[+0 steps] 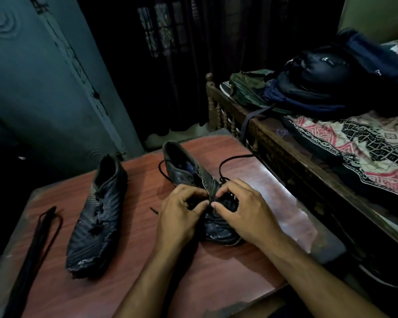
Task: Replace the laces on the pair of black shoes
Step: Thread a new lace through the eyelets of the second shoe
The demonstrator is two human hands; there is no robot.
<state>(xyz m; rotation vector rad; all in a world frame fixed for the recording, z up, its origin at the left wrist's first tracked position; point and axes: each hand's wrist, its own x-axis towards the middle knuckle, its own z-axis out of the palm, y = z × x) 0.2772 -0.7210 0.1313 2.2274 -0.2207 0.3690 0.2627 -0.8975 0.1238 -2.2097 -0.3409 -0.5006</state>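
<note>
Lacing the worn black shoe (189, 175) midway: both hands' fingers (199, 204) pinching its black lace (225, 165). Next, probably threading another eyelet.

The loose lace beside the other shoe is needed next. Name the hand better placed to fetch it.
Left. The left hand is nearer the spare lace at the table's left edge; the right hand would have to cross over.
</note>
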